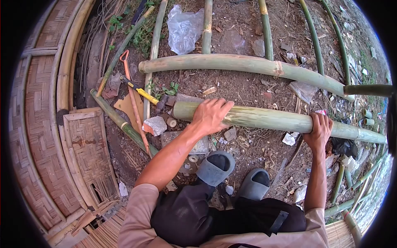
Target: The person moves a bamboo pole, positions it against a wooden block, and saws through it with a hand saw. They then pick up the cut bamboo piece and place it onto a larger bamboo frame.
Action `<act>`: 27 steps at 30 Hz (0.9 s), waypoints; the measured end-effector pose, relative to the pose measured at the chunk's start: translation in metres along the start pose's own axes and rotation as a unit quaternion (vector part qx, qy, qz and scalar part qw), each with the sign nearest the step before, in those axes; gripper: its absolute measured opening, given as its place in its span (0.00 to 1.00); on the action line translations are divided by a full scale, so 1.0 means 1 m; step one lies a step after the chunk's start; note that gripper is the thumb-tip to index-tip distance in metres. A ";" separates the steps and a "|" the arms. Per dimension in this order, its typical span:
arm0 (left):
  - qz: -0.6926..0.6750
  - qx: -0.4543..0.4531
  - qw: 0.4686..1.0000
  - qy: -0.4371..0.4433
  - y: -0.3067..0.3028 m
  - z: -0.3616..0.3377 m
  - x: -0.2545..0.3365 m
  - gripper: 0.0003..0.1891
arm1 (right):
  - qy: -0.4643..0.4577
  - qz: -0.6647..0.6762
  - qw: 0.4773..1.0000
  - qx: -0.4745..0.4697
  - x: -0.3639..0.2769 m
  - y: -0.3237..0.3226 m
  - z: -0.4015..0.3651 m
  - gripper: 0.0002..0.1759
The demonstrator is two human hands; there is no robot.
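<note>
Across the lower middle of the view, just beyond the person's feet, lies a thick green bamboo pole (269,119); pale scraped streaks along its upper side, light ring at a joint toward the right, slight downward slant to the right; left end near a yellow-handled tool (145,95) and a broken brick chunk (154,125). Ground (248,153) is brown dirt with stones, chips and litter; a second thick bamboo pole (215,62) lies farther out, thinner bamboo poles (207,25) running away beyond it; clear plastic bag (184,31) up top; orange-handled tool (133,93) at left, slanting down beside woven bamboo panels (51,99); black plastic bag (344,147) at right, just below the pole; grey slides (216,168) on the feet. Left hand (209,116) is over the pole near its left end, fingers partly curled over the top, grasping it; right hand (319,131) is farther right on the same pole, fingers bent over its top, gripping it; hands well apart; neither clenched into a fist.
</note>
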State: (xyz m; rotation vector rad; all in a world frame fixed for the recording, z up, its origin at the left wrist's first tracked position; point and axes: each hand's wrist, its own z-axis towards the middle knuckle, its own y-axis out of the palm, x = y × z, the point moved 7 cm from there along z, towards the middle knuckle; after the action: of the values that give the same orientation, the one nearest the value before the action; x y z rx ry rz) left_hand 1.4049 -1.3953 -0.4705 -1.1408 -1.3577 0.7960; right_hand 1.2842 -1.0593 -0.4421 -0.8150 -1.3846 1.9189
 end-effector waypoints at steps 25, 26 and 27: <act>-0.006 0.021 1.000 0.006 0.000 -0.001 0.000 0.40 | 0.006 -0.006 1.000 -0.003 0.001 0.000 -0.002 0.28; -0.004 0.022 1.000 0.007 0.001 -0.001 0.000 0.40 | 0.007 -0.007 1.000 -0.004 0.001 0.000 -0.002 0.28; -0.002 0.022 1.000 0.007 0.001 -0.001 -0.001 0.40 | 0.007 -0.007 1.000 -0.004 0.000 0.000 -0.001 0.28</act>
State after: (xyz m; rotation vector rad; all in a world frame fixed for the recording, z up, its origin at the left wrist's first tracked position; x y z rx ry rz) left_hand 1.4062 -1.3958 -0.4720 -1.1062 -1.3249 0.8094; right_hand 1.2852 -1.0584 -0.4424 -0.8181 -1.3879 1.8943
